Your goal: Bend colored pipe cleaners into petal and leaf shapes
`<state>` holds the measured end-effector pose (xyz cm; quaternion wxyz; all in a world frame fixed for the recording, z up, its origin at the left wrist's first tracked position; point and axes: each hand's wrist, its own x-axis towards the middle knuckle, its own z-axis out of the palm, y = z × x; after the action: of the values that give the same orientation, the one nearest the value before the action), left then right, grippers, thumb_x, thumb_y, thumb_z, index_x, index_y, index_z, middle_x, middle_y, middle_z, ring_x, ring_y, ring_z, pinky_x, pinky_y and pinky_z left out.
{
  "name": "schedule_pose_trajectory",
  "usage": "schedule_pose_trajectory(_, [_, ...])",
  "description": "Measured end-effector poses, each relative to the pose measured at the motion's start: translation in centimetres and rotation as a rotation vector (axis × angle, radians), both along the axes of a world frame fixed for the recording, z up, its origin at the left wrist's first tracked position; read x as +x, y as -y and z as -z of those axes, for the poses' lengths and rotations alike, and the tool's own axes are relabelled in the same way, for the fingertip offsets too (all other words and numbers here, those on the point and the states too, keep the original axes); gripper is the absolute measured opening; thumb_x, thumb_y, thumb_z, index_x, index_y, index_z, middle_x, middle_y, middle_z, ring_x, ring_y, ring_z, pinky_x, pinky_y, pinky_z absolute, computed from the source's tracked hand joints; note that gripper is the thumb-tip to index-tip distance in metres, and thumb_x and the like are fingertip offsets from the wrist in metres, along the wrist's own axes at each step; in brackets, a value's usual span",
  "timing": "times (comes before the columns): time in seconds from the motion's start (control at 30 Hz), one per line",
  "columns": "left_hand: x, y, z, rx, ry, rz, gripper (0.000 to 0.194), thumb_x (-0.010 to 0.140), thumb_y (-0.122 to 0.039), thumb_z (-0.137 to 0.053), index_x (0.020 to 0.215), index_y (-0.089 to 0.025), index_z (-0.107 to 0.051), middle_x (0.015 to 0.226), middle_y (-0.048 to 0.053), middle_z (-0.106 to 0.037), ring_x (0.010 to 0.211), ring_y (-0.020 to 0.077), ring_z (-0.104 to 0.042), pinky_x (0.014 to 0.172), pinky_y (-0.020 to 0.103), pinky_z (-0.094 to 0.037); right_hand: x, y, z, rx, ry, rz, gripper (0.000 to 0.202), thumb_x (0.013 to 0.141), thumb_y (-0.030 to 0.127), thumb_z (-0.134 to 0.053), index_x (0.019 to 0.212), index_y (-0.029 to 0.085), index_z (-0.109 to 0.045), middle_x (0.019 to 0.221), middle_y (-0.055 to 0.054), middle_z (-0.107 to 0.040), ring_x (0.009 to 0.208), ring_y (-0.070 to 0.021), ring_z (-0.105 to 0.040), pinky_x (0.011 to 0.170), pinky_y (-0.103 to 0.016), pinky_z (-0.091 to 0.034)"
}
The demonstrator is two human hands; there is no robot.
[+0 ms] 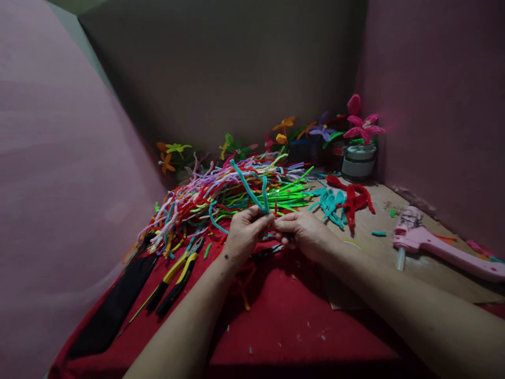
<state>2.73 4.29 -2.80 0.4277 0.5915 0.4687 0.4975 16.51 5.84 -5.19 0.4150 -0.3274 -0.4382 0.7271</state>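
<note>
A teal pipe cleaner (249,187), bent into a narrow V, rises from the fingertips of my left hand (248,230), which pinches its lower end. My right hand (302,231) is closed beside it, thumb and forefinger meeting the left fingertips at the base of the V; what lies between those fingertips is too small to tell. Just behind the hands is a large heap of coloured pipe cleaners (197,195), with a bright green bundle (286,195) on its right side.
Yellow-black pliers (177,276) and a black case (114,305) lie left on the red cloth (288,326). Teal pieces (331,205), red pieces (355,200) and a pink glue gun (437,245) rest on brown board (379,210) at right. Fuzzy flowers (365,126) stand behind.
</note>
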Motion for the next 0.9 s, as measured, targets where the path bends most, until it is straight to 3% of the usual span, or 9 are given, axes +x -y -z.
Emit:
schedule_pose_trajectory(0.13, [-0.41,-0.17,0.06,-0.053,0.094,-0.007,0.02,0.07,-0.031,-0.064,0.065,-0.013,-0.056,0.05,-0.002,-0.054,0.043,0.0062,-0.048,0.044,0.019,-0.036,0.36,-0.03,-0.59,-0.176,-0.172,-0.176,0.018,0.08,0.021,-0.048,0.071,0.011,-0.06,0.057,-0.004,-0.06,0.044,-0.0088,-0.051,0.041,-0.019,-0.034])
schedule_pose_trajectory(0.23, [-0.66,-0.3,0.1,-0.121,0.186,-0.004,0.022,0.068,-0.032,-0.067,0.068,-0.014,-0.055,0.053,-0.003,-0.056,0.044,0.0071,-0.052,0.044,0.018,-0.039,0.54,-0.11,-0.49,-0.304,-0.258,-0.27,0.022,0.083,0.018,-0.041,0.075,0.01,-0.06,0.061,-0.006,-0.06,0.049,-0.0098,-0.053,0.045,-0.02,-0.038])
schedule_pose_trajectory(0.43, [-0.63,-0.33,0.16,-0.125,0.218,0.026,0.023,0.068,-0.032,-0.067,0.066,-0.014,-0.053,0.054,-0.003,-0.057,0.042,0.0044,-0.049,0.045,0.017,-0.04,0.32,0.23,-0.33,-0.347,-0.35,-0.244,0.018,0.082,0.008,-0.043,0.077,0.011,-0.06,0.063,-0.003,-0.058,0.048,-0.0054,-0.048,0.046,-0.016,-0.039])
schedule_pose_trajectory(0.9, [-0.03,0.15,0.12,0.008,0.096,-0.099,0.026,0.07,-0.028,-0.063,0.054,-0.013,-0.049,0.042,-0.005,-0.046,0.037,0.0036,-0.039,0.04,0.017,-0.03,0.08,0.39,-0.34,-0.208,-0.115,-0.136,0.011,0.075,0.009,-0.053,0.066,0.009,-0.059,0.047,0.001,-0.051,0.035,-0.0024,-0.042,0.031,-0.012,-0.028])
